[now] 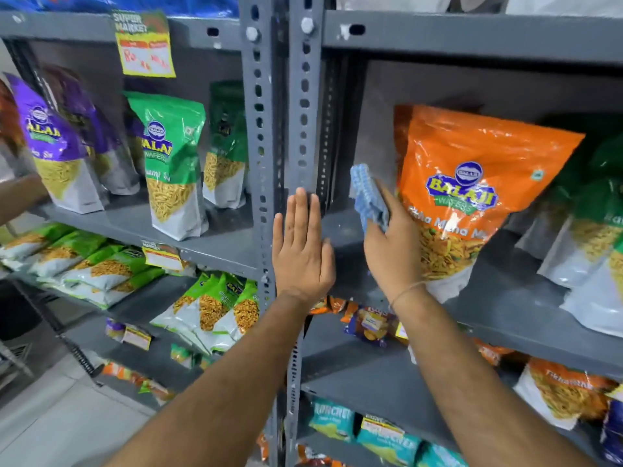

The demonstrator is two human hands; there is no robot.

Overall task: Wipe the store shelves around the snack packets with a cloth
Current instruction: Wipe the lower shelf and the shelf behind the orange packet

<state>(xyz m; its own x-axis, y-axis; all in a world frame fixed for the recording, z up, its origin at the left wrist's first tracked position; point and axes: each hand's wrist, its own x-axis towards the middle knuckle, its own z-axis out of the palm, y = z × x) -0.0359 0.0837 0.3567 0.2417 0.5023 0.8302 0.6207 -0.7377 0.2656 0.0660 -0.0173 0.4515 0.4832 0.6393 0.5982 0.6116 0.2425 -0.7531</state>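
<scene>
Against the grey perforated steel upright (305,106) between two shelf bays, the left hand (301,251) lies flat, its fingers straight and close together, palm toward the metal. Just to its right, the right hand (392,247) pinches a blue cloth (367,193) with a ribbed, nubbly weave; the cloth is bunched and stands above the fingers, close to the dull painted shelf (505,305) and its back panel. A thin thread bracelet (406,293) circles that wrist. The back of the right hand touches a glossy orange snack packet (472,183), a stand-up pouch that leans leftward, crinkled at the top, with a clear window showing yellow fried strands. On the left bay, a green packet (172,163) and a purple packet (54,143) of the same pouch shape stand upright, and flat pillow-shaped green packs (84,261) lie heaped on the shelf below. A yellow price tag (145,45) hangs from the upper shelf edge.
</scene>
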